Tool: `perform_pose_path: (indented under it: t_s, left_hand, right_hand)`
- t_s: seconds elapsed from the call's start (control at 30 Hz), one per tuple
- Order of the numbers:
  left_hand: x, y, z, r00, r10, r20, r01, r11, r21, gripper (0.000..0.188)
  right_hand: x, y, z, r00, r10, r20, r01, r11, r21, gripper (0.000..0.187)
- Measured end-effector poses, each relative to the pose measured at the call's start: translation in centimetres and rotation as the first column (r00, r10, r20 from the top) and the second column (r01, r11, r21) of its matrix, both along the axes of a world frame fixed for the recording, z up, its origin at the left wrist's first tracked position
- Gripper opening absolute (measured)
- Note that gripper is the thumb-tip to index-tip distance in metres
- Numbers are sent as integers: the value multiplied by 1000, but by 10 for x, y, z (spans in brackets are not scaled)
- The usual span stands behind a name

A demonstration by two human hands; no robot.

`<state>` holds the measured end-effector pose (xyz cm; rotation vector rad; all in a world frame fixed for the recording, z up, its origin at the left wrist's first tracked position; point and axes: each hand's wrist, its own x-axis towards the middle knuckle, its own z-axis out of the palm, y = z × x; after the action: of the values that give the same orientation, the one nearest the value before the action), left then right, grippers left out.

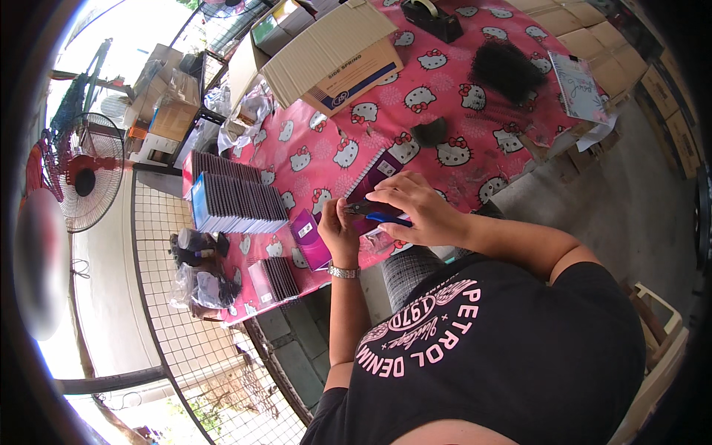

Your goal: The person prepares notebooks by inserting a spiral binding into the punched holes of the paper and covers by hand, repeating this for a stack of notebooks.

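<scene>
Two hands: both meet over the near edge of the surface (460, 104), which wears a pink cartoon-cat cloth.
Head view, left hand: the left hand (337, 230) is curled shut around a small dark item (354, 208), thumb side up, wrist with a metal watch (344, 272) bent toward the body.
Head view, right hand: the right hand (415, 208) arches over from the right, fingers closed on a blue-handled tool (387, 218) pressed against that item.
Thing's place: the small dark item sits between the two hands, just above a purple flat package (374, 178).
Step in hand: likely trimming or fastening the piece with the tool.
Next move: probably calls for a steady left grip while the tool finishes.
Left side: rows of dark flat packs (237, 196) stand upright; a purple box (311, 239) lies near them.
Far side: a cardboard box (334, 52), a tape dispenser (434, 18) and a black hair bundle (508, 70).
</scene>
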<state>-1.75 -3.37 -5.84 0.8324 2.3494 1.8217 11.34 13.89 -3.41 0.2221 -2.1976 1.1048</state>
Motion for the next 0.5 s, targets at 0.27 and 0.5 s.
perform_pose_path:
  t_s: [0.27,0.5]
  left_hand:
    - [-7,-11,-16,998,-48,-43,45,997,-68,16]
    - [-4,-8,-25,998,-17,-63,23,995,96,24]
  right_hand:
    - [-1,-7,0,996,-90,15,88,990,107,54]
    - [-3,-18,4,985,-172,-1,165,948,271,51]
